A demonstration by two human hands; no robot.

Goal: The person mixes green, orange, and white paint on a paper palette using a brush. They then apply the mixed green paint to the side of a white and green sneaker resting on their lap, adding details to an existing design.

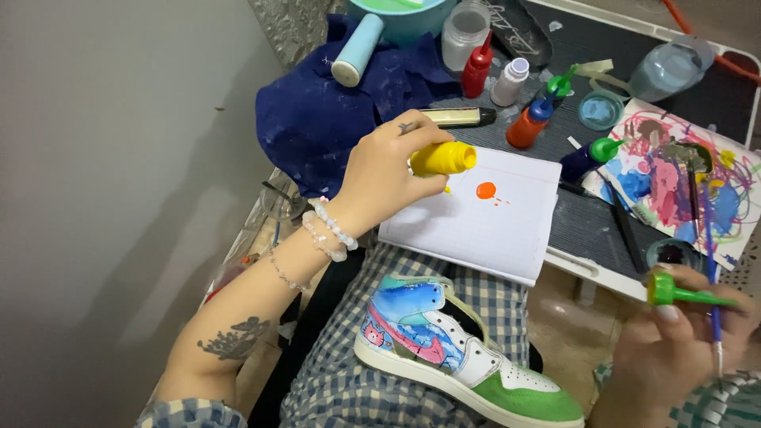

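Yellow bottle (442,158) nozzle behind left hand (380,178)

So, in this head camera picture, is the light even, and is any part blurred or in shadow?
Head view: the light is soft and fairly even; the left hand holding the yellow plastic paint bottle throws a faint shadow on the white paper pad. The right hand with the green nozzle cap looks slightly blurred near the frame edge. The painted white sneaker is sharp.

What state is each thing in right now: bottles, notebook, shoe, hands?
Yellow plastic paint bottle: uncapped, tipped nozzle-down, in left hand.
White paper notebook: open, one orange blob.
Green pointed cap: off, in right hand.
Painted high-top sneaker: on its side on lap.
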